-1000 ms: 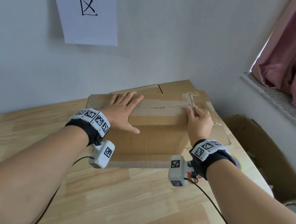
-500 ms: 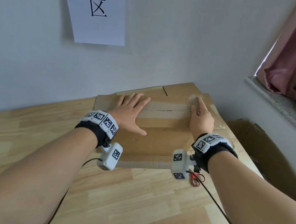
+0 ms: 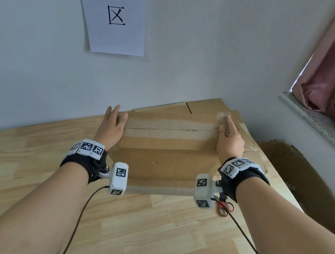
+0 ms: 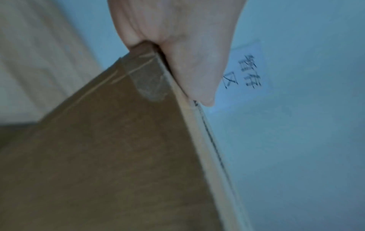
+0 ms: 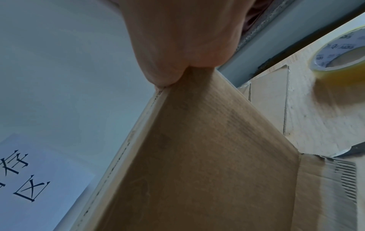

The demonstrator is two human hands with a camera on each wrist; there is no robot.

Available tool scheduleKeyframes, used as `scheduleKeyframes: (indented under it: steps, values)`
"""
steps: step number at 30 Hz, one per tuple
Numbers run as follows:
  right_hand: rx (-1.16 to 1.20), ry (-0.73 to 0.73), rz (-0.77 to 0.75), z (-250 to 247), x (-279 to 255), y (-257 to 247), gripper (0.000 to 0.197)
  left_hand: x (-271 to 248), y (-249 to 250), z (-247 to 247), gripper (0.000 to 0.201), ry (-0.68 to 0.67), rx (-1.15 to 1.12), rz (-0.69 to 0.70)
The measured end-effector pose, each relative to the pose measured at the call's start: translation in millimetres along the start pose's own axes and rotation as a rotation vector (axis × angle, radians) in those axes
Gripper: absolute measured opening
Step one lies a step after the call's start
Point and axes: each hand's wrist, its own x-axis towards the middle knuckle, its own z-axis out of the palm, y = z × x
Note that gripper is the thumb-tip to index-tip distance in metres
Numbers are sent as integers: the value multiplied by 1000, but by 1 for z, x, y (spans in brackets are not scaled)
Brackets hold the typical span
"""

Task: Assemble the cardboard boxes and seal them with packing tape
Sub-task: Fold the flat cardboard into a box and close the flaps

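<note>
A brown cardboard box [image 3: 170,148] stands on the wooden table [image 3: 148,231], with a strip of clear tape [image 3: 172,128] along its top seam. My left hand [image 3: 112,124] is at the box's left end, fingers straight against the side and thumb on the top edge. The left wrist view shows that hand [image 4: 177,39] over the taped corner of the box [image 4: 108,156]. My right hand [image 3: 230,139] is at the right end, its index finger stretched along the tape's end. In the right wrist view it [image 5: 187,31] presses on the box's [image 5: 197,156] upper corner.
A roll of clear tape [image 5: 339,59] lies on flat cardboard to the right. Red-handled scissors [image 3: 225,208] lie under my right wrist. Flattened cardboard [image 3: 207,106] leans behind the box. An open box [image 3: 303,187] sits right of the table, below a window sill [image 3: 322,123].
My left hand has slid off the box's top to its left end. My right index finger has stretched forward over the tape's end.
</note>
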Motion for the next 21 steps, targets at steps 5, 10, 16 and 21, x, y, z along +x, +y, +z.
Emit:
scheduleKeyframes:
  steps: [5,10,16,21]
  values:
    - [-15,0,-5,3,2,2,42,9,2,0,54,-8,-26,3]
    - [-15,22,-9,8,3,5,42,12,-2,4,44,29,31,33]
    - [-1,25,-10,7,4,5,41,8,4,11,46,125,287,30]
    - [-26,24,-10,6,3,5,42,-5,46,38,65,-81,555,280]
